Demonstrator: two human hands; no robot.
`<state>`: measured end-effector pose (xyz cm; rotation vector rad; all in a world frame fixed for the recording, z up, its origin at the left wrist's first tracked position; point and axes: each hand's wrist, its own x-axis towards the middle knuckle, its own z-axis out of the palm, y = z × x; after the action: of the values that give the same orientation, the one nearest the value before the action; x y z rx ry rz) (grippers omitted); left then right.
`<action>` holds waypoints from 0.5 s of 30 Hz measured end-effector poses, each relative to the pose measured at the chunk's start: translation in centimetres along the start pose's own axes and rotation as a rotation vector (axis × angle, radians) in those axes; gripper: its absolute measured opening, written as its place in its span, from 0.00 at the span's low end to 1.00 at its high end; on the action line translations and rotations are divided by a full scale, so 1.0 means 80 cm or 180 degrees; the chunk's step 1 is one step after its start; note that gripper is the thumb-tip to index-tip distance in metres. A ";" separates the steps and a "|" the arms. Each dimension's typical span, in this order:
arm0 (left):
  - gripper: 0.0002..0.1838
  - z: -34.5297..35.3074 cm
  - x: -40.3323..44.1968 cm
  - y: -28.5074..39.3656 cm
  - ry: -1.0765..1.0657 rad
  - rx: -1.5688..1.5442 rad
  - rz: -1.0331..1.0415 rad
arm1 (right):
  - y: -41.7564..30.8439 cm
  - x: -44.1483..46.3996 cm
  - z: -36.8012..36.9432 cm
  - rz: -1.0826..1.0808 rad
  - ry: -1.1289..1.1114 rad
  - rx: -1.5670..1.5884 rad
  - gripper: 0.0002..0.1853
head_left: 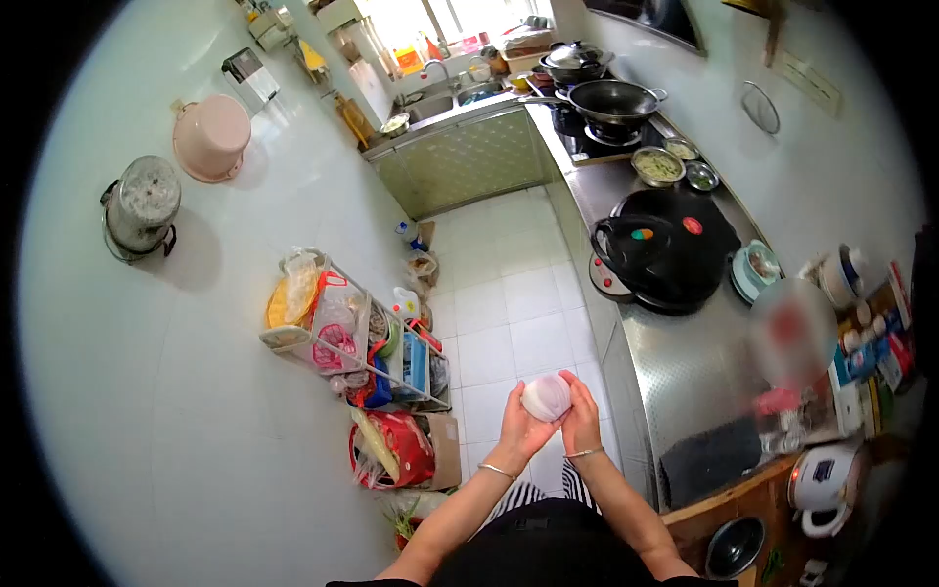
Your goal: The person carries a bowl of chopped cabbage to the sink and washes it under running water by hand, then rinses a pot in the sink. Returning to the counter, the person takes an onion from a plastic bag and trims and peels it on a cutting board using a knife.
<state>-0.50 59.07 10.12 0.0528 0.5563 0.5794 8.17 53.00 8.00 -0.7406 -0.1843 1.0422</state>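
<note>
A round, pale pink and white ball, smooth with faint streaks [546, 398], is held between my two hands, low in the middle of the view above the floor. My left hand [519, 428] cups its left side and underside. On its right side, the fingers of my right hand [582, 416] are curved against it. Both wrists wear a thin bracelet. What the ball is made of I cannot tell.
To the right runs a metal counter [675, 362] with a black electric pan [670, 249], bowls [657, 166] and a wok [614, 101] on the stove. A loaded rack [367, 333] and red bag [406, 445] stand left. The sink [430, 106] is at the back.
</note>
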 end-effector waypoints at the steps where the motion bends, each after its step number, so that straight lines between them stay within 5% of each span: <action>1: 0.27 0.011 0.017 0.019 -0.0058 0.0028 0.0031 | -0.003 0.021 0.010 0.0096 -0.0028 0.0031 0.21; 8: 0.28 0.059 0.108 0.127 -0.0203 -0.0571 0.0508 | 0.007 0.167 0.087 0.0054 -0.0076 0.0048 0.25; 15: 0.28 0.075 0.249 0.296 -0.0489 -0.0694 0.1078 | 0.068 0.356 0.174 0.0175 -0.0714 -0.0309 0.40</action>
<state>4.44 90.22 10.34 -0.0155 0.3330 0.9550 12.30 84.83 9.28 -0.7184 -0.4116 1.1749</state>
